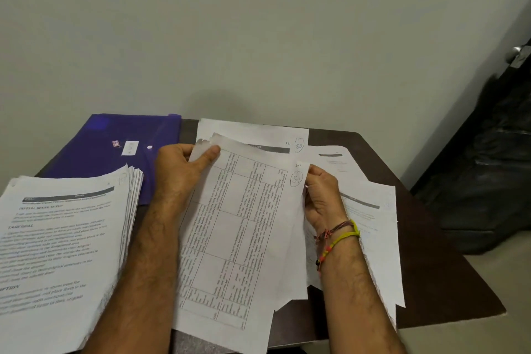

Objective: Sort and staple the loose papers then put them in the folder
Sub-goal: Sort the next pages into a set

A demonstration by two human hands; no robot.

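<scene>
left hand pinches table-printed sheet top corner | right hand grips its right edge | purple folder behind paper stack | print seemingly blurred

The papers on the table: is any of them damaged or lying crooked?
Yes. The loose sheets under the right hand are fanned out crookedly with jagged, torn-looking edges. The tall stack at left lies fairly neat.
</scene>
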